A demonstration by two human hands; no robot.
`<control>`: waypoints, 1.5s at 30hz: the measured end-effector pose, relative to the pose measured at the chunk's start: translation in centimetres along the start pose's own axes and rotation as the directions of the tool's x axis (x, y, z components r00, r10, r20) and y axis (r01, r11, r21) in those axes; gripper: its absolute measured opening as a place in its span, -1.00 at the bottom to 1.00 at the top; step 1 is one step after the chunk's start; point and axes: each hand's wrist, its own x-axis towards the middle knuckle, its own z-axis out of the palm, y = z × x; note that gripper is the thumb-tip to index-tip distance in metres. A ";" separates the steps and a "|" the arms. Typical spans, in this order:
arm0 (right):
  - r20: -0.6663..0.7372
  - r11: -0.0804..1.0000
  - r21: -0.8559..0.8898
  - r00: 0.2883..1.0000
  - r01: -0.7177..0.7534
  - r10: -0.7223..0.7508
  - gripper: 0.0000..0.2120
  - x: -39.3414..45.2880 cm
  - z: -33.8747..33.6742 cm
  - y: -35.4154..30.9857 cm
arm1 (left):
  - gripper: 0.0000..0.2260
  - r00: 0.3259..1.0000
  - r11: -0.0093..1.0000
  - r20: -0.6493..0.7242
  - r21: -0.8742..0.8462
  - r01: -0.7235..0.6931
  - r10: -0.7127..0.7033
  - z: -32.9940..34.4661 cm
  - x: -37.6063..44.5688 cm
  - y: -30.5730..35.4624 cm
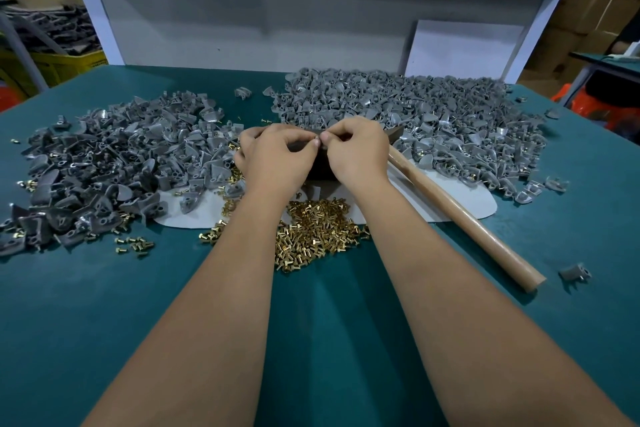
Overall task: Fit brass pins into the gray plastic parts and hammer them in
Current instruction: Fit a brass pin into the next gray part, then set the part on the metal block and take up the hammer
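Note:
My left hand [277,156] and my right hand [356,152] meet fingertip to fingertip over a dark block [320,168] at the table's middle. Both pinch something small between thumb and forefinger; the fingers hide it, so I cannot tell whether it is a pin or a gray part. A heap of brass pins [311,232] lies just below my wrists. Gray plastic parts form one pile at the left [114,163] and a larger pile at the back right [433,114]. A hammer with a wooden handle [464,222] lies to the right of my right hand, its head by the block.
The table has a teal cover [311,322]. A white sheet [460,198] lies under the piles' near edges. One gray part [575,273] sits alone at the right. A gray back panel [242,21] closes the far side. A yellow crate [65,64] stands beyond the left edge.

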 end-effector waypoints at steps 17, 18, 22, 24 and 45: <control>0.020 0.987 -0.033 0.988 0.156 -0.155 -0.92 -0.7 -0.2 1.0 | -0.88 0.999 0.999 0.016 0.022 -0.033 0.032 0.2 0.2 -0.5; 0.030 0.983 -0.031 0.983 0.181 -0.180 -0.92 -0.7 -0.4 1.1 | -0.88 0.999 0.999 0.014 0.029 -0.033 0.032 0.2 0.2 -0.5; -0.018 0.970 -0.142 0.979 0.196 -0.201 -0.75 -0.6 -1.8 1.4 | -0.92 1.000 0.999 0.012 0.037 -0.009 0.009 0.4 0.3 -0.2; -0.106 0.912 -0.392 0.979 0.122 -0.177 -0.75 -0.5 -3.5 1.8 | -0.96 1.000 1.000 0.017 0.018 0.004 -0.004 0.3 0.2 -0.1; 0.124 0.872 -0.486 0.992 0.057 0.004 -0.60 -2.1 -9.5 -1.0 | -0.86 0.998 0.995 -0.042 0.083 0.056 -0.053 1.0 0.3 0.2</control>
